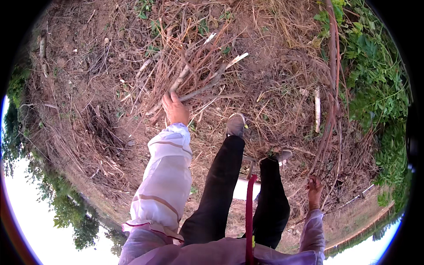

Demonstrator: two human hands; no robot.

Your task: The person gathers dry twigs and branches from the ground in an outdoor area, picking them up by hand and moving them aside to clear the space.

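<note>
My left hand [175, 109] reaches out with its fingers extended, resting against the lower end of a pile of cut branches [180, 76]. A forked branch [207, 86] with a pale, split end lies just beyond the fingertips. Down at the right, my right hand [314, 191] has its fingers curled around a thin woody stem [310, 174]. From there, long reddish-brown stems [332, 66] run up the right side of the view.
Green leafy plants [371, 66] border the right side. Between my black-trousered legs is a white object [243, 188] with a metal bar. A pale stick [317, 109] lies on the dry grass. Another brushwood heap [102, 129] is at the left.
</note>
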